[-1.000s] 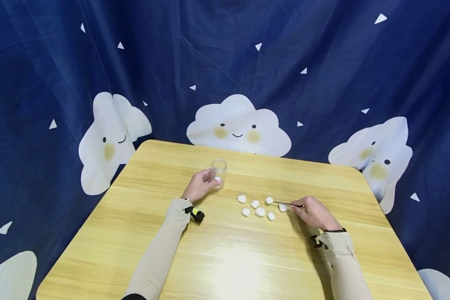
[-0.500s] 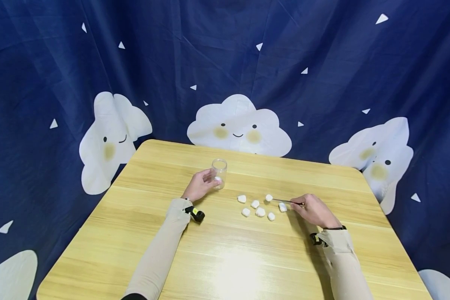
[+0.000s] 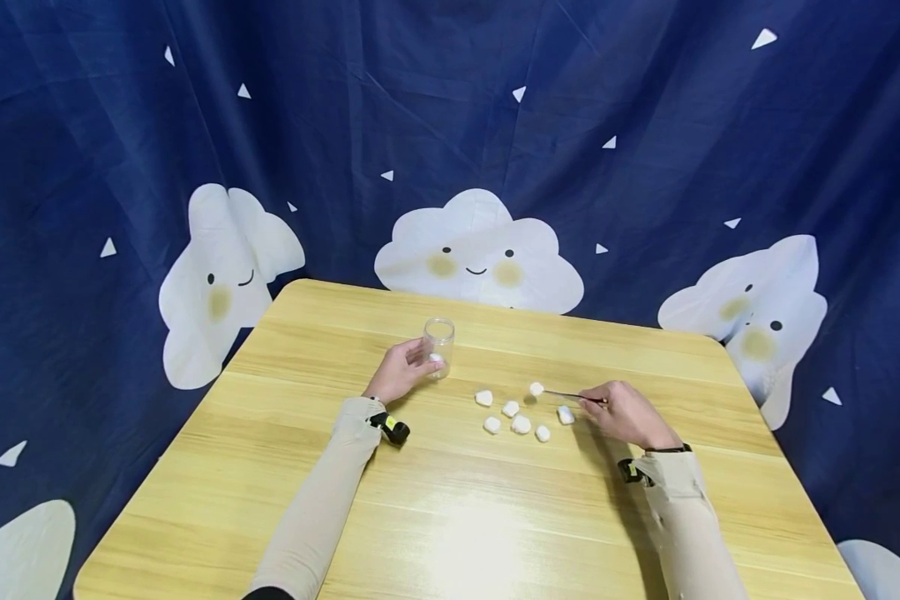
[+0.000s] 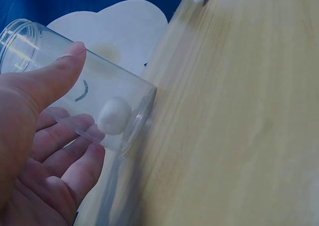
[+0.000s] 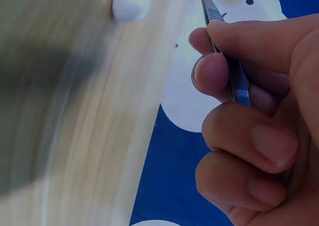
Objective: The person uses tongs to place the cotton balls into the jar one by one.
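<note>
The two hands are well apart. The right hand [image 3: 628, 414] pinches thin metal tweezers [image 3: 572, 396], and at their tips, on the side toward the left hand, is one white ball [image 3: 537, 389]. It looks lifted off the table [image 3: 195, 467], so picking up seems to be the step in hand. The next move seems to call for taking it over to the left hand's side, above the jar, and letting go gently. The left hand [image 3: 399, 371] has its thumb and fingers around the clear jar [image 3: 439, 331], which stands upright with ridges near its round mouth. One inside ball [image 4: 114, 116] sits at its bottom. Six loose balls [image 3: 521, 424] lie between the hands, lumpy and soft-looking, maybe cotton, on smooth, shiny wood-look boards.
</note>
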